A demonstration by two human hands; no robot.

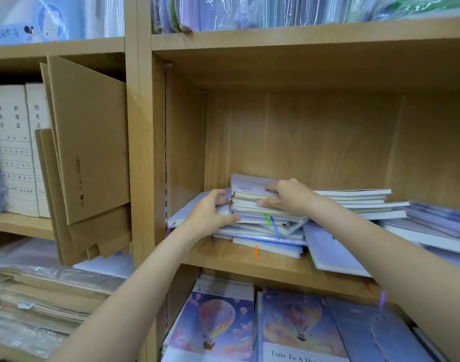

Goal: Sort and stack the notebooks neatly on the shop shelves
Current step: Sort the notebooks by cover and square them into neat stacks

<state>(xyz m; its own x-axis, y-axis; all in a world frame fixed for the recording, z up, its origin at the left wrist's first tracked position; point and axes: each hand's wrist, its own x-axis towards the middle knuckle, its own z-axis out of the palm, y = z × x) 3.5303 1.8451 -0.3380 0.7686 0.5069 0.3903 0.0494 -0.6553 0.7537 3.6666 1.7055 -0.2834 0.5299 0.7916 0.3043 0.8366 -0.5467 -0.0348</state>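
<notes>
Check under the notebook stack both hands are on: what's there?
Under the gripped notebook stack lie more skewed notebooks on the wooden shelf. Left hand and right hand cover part of the stack's edges.

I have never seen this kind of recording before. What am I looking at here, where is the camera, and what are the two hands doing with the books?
There is no machine here. A person wears one wide-angle camera on the head, so you see the person's own arms reaching forward into a wooden shop shelf.

On that shelf lies an untidy stack of notebooks, some with coloured ribbon markers hanging out. The left hand grips the left edge of the stack. The right hand grips the upper notebooks, fingers on the top cover and thumb against the page edges. More notebooks lie in loose piles to the right.

On the shelf below lie notebooks with hot-air balloon covers. In the left compartment, flattened cardboard boxes lean beside white file boxes.
</notes>
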